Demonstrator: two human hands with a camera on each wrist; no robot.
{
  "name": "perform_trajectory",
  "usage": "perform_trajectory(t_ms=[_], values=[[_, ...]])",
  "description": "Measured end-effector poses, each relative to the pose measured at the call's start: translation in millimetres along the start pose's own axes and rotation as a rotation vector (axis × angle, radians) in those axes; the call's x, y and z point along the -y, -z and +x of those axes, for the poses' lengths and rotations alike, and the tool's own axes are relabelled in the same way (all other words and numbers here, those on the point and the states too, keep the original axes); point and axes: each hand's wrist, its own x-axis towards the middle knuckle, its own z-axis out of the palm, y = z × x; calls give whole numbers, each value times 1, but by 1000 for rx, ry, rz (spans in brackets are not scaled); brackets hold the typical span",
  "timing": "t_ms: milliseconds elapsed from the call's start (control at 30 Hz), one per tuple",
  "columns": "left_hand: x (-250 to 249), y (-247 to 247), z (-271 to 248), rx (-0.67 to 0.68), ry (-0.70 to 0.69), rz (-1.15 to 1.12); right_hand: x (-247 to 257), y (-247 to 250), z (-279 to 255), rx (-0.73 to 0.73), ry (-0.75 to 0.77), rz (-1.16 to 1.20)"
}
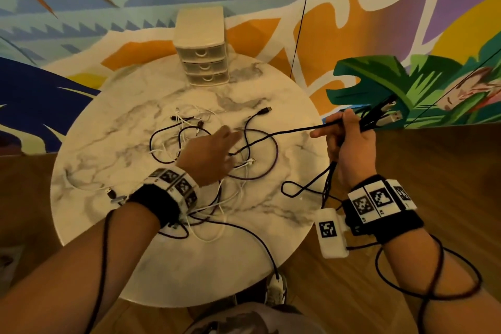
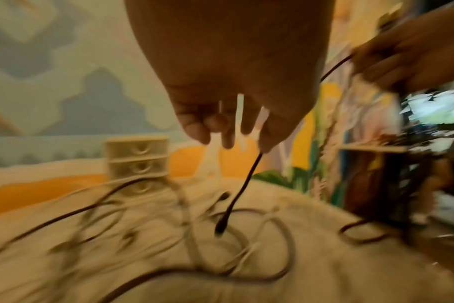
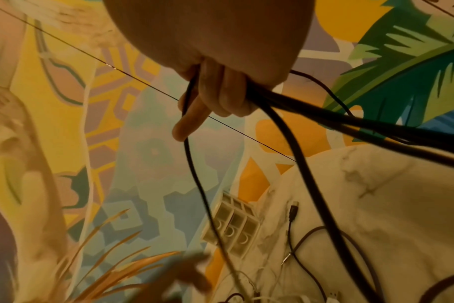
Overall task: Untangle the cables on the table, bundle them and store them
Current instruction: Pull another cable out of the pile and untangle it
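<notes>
Left hand (image 1: 210,156) reaching forward, fingers extended, seemingly relaxed; right hand (image 1: 349,141) raised, fist-clenched, index finger out.

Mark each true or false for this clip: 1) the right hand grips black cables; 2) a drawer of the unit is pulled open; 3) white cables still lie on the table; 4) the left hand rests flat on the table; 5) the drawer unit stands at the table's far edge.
1) True: the right hand grips several black cables.
2) False: all three drawers of the drawer unit are shut.
3) True: white cables lie tangled on the table.
4) False: the left hand hovers above the tangle, fingers loosely extended.
5) True.
</notes>
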Motion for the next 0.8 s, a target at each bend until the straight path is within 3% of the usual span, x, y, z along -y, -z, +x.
perform_trajectory(t_ms=[67,133,233,267,400,467,567,700,800], values=[[-46,21,7,-53,-117,-154,0,0,-4,37,12,-21],[-82,35,24,-34,-103,-269,1,3,-8,77,10,-42],[-121,45,50,116,-139,-204,8,16,-11,103,25,-79],[-130,49,55,105,-162,-215,12,26,-12,92,40,-101],[-153,85,76,-279,-188,-652,23,76,-15,-7,101,-254],[-166,101,82,-388,-223,-839,21,106,-19,-70,101,-363],[-189,96,86,-320,-267,-947,15,148,-25,-159,63,-467],[-215,68,81,-302,-330,-847,10,196,-35,-276,35,-490],[-219,32,78,-127,-344,-715,15,223,-43,-361,25,-463]])
